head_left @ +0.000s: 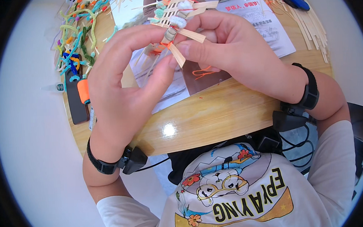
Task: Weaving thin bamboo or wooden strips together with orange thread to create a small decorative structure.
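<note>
Latticework of pale strips (180,7) sits at upper centre of the frame, its lower end pinched in the grip of left hand (119,71) and right hand (244,52); light, steady pressure beside the orange thread (169,44) should keep the splayed strip ends (193,35) aligned.

Bench (230,111): wood-grained, smooth, glossy. Woven piece (172,10): matt, pale wood-like strips. Craft stems (82,45): fuzzy; printed sheet (282,43): smooth-looking paper.

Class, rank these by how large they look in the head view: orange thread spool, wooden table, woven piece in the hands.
1. wooden table
2. woven piece, cut off by the top edge, held up nearer the camera
3. orange thread spool
</note>
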Tool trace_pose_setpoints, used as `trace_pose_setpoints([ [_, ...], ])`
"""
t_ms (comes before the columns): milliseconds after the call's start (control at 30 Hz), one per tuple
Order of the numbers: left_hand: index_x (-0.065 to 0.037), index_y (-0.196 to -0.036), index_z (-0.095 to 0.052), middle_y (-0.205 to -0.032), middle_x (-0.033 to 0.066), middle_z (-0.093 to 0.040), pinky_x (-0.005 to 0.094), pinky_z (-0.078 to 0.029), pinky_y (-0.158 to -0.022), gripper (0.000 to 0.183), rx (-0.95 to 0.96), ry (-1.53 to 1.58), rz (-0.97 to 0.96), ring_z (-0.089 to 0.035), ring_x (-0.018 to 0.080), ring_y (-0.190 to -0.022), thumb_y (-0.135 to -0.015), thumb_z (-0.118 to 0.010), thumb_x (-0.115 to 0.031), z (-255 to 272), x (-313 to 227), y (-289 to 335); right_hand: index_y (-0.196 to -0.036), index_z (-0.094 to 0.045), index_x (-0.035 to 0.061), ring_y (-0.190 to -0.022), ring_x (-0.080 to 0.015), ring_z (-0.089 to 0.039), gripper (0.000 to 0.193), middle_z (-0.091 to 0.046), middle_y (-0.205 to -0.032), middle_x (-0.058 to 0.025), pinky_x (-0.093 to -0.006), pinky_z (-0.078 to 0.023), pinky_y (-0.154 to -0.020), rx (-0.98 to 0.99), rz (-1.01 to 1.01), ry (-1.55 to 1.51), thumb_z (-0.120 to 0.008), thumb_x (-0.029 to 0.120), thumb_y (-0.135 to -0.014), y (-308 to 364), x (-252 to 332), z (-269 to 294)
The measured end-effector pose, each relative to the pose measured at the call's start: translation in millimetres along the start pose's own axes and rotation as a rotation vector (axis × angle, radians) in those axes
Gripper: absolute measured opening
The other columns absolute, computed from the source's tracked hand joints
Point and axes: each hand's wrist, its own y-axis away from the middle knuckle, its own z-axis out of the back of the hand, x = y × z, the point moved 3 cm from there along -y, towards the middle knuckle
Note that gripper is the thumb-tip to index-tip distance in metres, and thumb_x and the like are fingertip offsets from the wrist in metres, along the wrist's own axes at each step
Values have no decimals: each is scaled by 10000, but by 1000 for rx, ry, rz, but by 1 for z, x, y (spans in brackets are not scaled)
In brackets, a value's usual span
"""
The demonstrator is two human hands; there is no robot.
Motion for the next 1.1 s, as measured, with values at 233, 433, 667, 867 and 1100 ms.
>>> trace_pose_setpoints([
  [233,29,-1041,-624,-1095,130,-646,320,-426,-961,243,-5,6,5,-594,213,-1060,-804,-678,41,0,2,0,-1014,-600,59,-772,4,-587,186,-664,-866,37,-153,-481,-655,6,-8,-2,-634,222,-933,2,3,-2],
  [433,23,-1029,-621,-1090,116,-647,298,-428,-952,204,-28,78,128,-590,187,-1052,-828,-650,36,0,6,-1,-1047,-608,42,-731,11,-569,212,-653,-824,47,-157,-465,-634,53,39,-56,-634,216,-930,1,9,3],
  [667,-21,-951,-646,-960,71,-679,286,-483,-820,214,-110,7,46,-629,176,-872,-750,-714,8,0,7,-4,-1058,-632,43,-688,18,-540,212,-643,-776,55,-157,-445,-600,-55,29,158,-641,201,-917,4,19,6],
  [867,7,-1012,-616,-1023,97,-657,298,-449,-907,241,-39,-141,-50,-609,189,-982,-788,-699,39,2,0,-1,-995,-635,47,-687,19,-539,177,-642,-775,56,-159,-453,-594,19,34,36,-644,206,-917,3,14,0],
  [1100,0,-961,-636,-972,76,-661,300,-460,-868,196,-67,-247,-109,-612,189,-935,-783,-712,36,6,-1,-4,-1017,-628,26,-676,28,-525,176,-634,-765,49,-155,-432,-578,-43,95,185,-630,174,-921,2,16,6],
])
